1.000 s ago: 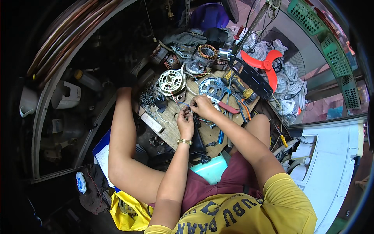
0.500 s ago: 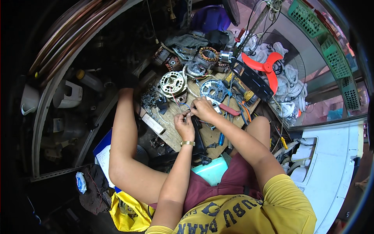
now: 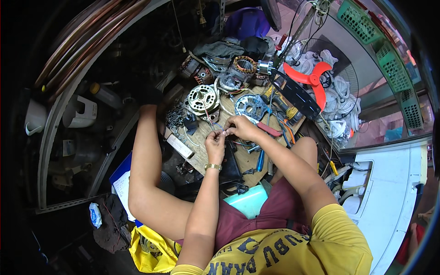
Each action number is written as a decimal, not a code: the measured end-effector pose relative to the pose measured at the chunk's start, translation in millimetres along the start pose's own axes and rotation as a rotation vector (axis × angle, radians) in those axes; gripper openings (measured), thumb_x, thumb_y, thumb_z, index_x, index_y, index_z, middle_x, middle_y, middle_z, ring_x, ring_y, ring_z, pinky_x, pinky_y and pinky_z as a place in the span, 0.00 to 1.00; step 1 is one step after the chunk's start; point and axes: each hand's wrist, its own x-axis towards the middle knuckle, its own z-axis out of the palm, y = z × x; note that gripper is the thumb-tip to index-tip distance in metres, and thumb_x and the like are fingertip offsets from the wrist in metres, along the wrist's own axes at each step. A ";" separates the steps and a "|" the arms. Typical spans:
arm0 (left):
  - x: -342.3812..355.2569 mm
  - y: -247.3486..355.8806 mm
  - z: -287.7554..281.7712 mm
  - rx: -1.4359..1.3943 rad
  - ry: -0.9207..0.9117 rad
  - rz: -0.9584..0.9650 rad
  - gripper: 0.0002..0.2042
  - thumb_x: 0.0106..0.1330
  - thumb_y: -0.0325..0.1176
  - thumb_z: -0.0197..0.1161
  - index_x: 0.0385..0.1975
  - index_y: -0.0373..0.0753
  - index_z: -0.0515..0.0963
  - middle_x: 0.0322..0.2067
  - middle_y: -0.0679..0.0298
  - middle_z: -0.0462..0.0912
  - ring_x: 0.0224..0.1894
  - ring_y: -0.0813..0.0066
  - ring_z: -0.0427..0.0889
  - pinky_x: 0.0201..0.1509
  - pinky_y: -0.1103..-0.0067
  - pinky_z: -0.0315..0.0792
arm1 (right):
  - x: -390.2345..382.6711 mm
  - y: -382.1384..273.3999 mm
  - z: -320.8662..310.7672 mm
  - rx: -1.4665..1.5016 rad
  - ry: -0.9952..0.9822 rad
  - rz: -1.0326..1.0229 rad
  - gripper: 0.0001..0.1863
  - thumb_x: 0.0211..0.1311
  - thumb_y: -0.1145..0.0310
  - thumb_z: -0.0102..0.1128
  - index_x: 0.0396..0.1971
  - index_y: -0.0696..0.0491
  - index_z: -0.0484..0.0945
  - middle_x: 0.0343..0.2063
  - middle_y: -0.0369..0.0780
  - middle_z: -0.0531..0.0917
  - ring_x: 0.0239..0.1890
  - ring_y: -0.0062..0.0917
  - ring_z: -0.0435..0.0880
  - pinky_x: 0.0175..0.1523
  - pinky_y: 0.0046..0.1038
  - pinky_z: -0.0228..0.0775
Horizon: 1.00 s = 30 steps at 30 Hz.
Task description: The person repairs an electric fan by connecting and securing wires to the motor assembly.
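Observation:
My left hand (image 3: 214, 143) and my right hand (image 3: 242, 128) meet over the wooden board (image 3: 200, 158), fingertips pinched together on a thin wire (image 3: 217, 124). The wire runs up toward a round metal motor (image 3: 203, 99) with holes in its face, which lies just beyond my hands. My fingers hide the wire's end. Right of the motor is a blue-grey slotted round cover (image 3: 250, 107). Close by my right hand are pliers with red handles (image 3: 268, 129), and a blue-handled screwdriver (image 3: 260, 161) lies nearer to me.
A yellow-and-black power drill (image 3: 287, 109) lies at the right of the board. Behind it are a red fan blade (image 3: 315, 79) and several white fan parts. Motor windings (image 3: 245, 64) pile up at the back. A pale rectangular block (image 3: 180, 145) sits at the left, and a turquoise container (image 3: 247, 201) between my legs.
My left hand and wrist have shifted slightly left, and the fingertips of both hands now meet a little lower. The wire stays between them.

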 end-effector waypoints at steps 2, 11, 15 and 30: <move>6.0 -13.5 -10.9 0.069 -0.017 0.045 0.06 0.69 0.29 0.65 0.37 0.34 0.80 0.30 0.70 0.80 0.30 0.84 0.71 0.36 0.83 0.68 | 5.2 -13.7 2.5 0.038 0.043 -0.048 0.11 0.53 0.75 0.72 0.36 0.60 0.80 0.24 0.43 0.85 0.29 0.32 0.86 0.38 0.32 0.76; 7.0 -31.7 -2.5 -0.094 -0.028 0.085 0.04 0.70 0.27 0.60 0.34 0.35 0.74 0.29 0.71 0.74 0.32 0.83 0.70 0.38 0.82 0.67 | 3.1 6.7 24.6 0.397 0.159 0.014 0.06 0.52 0.82 0.66 0.26 0.60 0.76 0.24 0.42 0.83 0.29 0.23 0.79 0.39 0.27 0.72; -7.7 -25.0 -16.3 -0.121 0.113 -0.089 0.06 0.73 0.30 0.59 0.36 0.35 0.76 0.28 0.73 0.74 0.31 0.85 0.69 0.37 0.84 0.66 | -2.6 -14.3 45.4 0.027 0.224 -0.012 0.05 0.53 0.77 0.61 0.29 0.57 0.83 0.33 0.43 0.86 0.37 0.38 0.82 0.48 0.36 0.71; -39.2 17.4 -12.7 0.212 0.102 0.191 0.09 0.69 0.28 0.62 0.45 0.30 0.78 0.35 0.61 0.78 0.36 0.71 0.76 0.41 0.75 0.70 | 5.5 6.6 44.6 0.225 0.158 0.029 0.09 0.52 0.66 0.69 0.31 0.54 0.88 0.46 0.44 0.86 0.50 0.41 0.83 0.59 0.37 0.71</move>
